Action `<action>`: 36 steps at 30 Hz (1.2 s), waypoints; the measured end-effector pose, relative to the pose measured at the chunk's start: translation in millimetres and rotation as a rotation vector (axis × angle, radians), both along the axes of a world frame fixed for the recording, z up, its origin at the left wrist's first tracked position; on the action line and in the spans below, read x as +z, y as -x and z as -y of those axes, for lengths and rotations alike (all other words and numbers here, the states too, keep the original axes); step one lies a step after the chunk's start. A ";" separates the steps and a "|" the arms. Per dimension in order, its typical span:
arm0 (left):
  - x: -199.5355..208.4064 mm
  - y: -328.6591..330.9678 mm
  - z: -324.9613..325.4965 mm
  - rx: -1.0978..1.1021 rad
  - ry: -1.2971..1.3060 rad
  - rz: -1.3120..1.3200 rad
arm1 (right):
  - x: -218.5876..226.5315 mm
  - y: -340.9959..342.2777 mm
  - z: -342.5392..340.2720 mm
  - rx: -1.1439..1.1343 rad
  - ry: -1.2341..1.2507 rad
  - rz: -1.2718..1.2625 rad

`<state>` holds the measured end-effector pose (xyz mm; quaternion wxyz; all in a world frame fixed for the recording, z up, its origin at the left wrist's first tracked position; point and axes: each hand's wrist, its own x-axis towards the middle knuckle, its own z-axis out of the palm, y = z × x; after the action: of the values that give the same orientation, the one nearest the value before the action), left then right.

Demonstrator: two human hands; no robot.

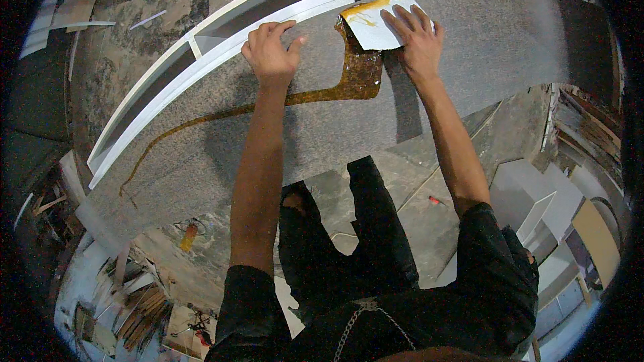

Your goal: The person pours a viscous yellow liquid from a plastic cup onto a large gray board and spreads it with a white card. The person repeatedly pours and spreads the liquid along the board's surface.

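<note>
A long grey speckled sheet (469, 33) lies across in front of me. On it a strip of wet amber glue (315, 96) runs from the left and widens into a patch below my right hand. That hand, my right hand (422, 43), grips a white rectangular piece of board (374, 30) smeared with yellow glue; its lower edge is at the glue patch. My left hand (274, 52) rests by the sheet's far edge, thumb and fingers apart and slightly bent, with no object in it. Its fingertips are next to a white strip along that edge.
Beyond the sheet stands a white curved frame (144, 87) with open compartments. Grey and white panels (523, 191) lean at the lower right. Wood scraps (144, 315) are heaped at the lower left. A small red object (435, 200) lies on the concrete floor.
</note>
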<state>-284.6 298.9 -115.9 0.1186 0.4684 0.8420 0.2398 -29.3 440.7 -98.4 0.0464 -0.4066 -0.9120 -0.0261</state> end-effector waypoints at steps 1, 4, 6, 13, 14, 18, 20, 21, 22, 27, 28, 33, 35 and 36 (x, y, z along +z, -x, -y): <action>0.4 -0.3 -0.4 0.003 0.013 0.005 | 0.9 -0.1 -0.2 0.000 0.005 0.001; 1.2 0.1 -0.2 -0.001 0.000 0.022 | 0.3 0.2 -1.4 0.000 -0.003 0.004; 1.0 -0.4 0.2 0.000 -0.001 0.018 | 0.7 1.2 -1.1 -0.003 -0.011 0.002; -0.4 0.9 0.7 -0.008 -0.008 0.007 | 1.0 4.2 -1.8 0.001 -0.018 -0.020; -1.0 0.9 0.6 -0.006 -0.009 0.009 | 0.9 4.2 -1.9 0.003 -0.017 -0.018; -1.9 1.1 0.9 -0.007 -0.010 0.006 | 0.6 4.2 -2.7 0.004 -0.016 -0.009; -1.2 0.9 0.7 -0.010 -0.007 0.007 | 0.6 4.8 -3.7 0.008 -0.021 -0.015; -0.7 0.7 0.4 -0.010 -0.005 0.011 | 0.9 4.8 -3.8 0.008 -0.019 -0.009; -0.1 0.6 0.0 -0.010 -0.002 0.015 | 1.4 4.6 -3.9 0.008 -0.017 -0.003; 1.3 0.4 0.1 0.001 0.023 0.015 | 6.9 -1.8 4.9 0.023 0.034 0.066; 1.9 0.5 0.7 0.008 0.034 0.015 | 10.8 -6.0 12.3 0.037 0.046 0.084; 1.9 0.0 2.9 0.001 0.011 0.000 | 31.0 -2.2 21.6 0.012 0.077 0.024; 1.1 0.2 1.9 0.003 0.021 -0.006 | 31.7 11.3 15.7 0.007 0.087 -0.013; 0.9 0.3 0.7 0.003 0.025 0.001 | 30.5 17.6 11.9 0.002 0.090 -0.032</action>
<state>-284.9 298.2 -115.0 0.1246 0.4654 0.8456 0.2298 -46.9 428.8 -67.9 0.0428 -0.4080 -0.9117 0.0215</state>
